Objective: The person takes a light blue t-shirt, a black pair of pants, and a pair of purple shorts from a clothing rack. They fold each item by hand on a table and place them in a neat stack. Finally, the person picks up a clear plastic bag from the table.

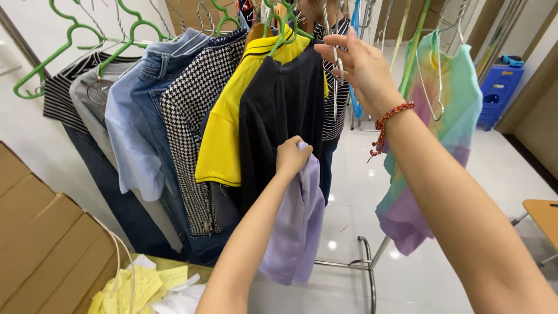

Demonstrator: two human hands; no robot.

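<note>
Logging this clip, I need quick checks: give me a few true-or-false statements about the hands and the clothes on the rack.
1. The left hand grips a lilac garment. True.
2. The right hand rests on the cardboard box. False: it is raised among the wire hangers at the rack.
3. A red braided bracelet sits on the right wrist. True.
4. The yellow shirt lies on the floor. False: it hangs on the rack on a green hanger.
5. A tie-dye shirt hangs to the right. True.
</note>
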